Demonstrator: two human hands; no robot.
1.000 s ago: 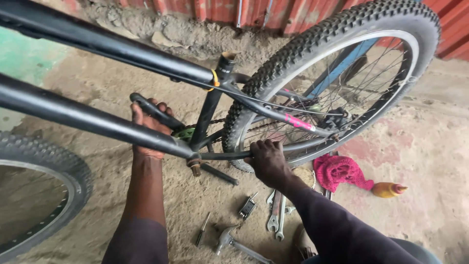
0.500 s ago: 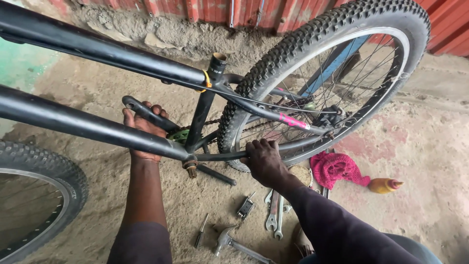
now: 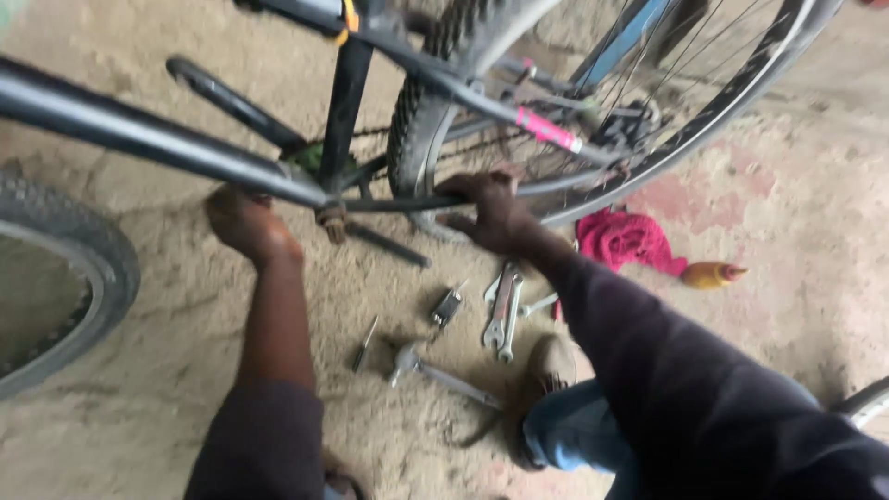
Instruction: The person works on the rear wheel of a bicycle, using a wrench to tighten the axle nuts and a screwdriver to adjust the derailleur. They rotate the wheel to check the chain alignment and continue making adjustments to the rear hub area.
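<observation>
Your left hand is curled under the black metal bicycle frame; your right hand grips its thin chainstay tube. Steel spanners and a pink rag lie on the dusty, sandy concrete floor.

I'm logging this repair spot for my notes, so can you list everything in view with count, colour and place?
bicycle frame: one, black, across the top left
rear wheel: one, black knobbly tyre, top right
front tyre: one, black, left edge
crank arm: one, dark, below the frame joint
spanners: a few, silver, on the ground at centre
hammer: one, grey, on the ground
rag: one, pink, under the rear wheel
oil bottle: one, orange, right of the rag
left hand: at the frame near the crank
right hand: gripping the chainstay
</observation>
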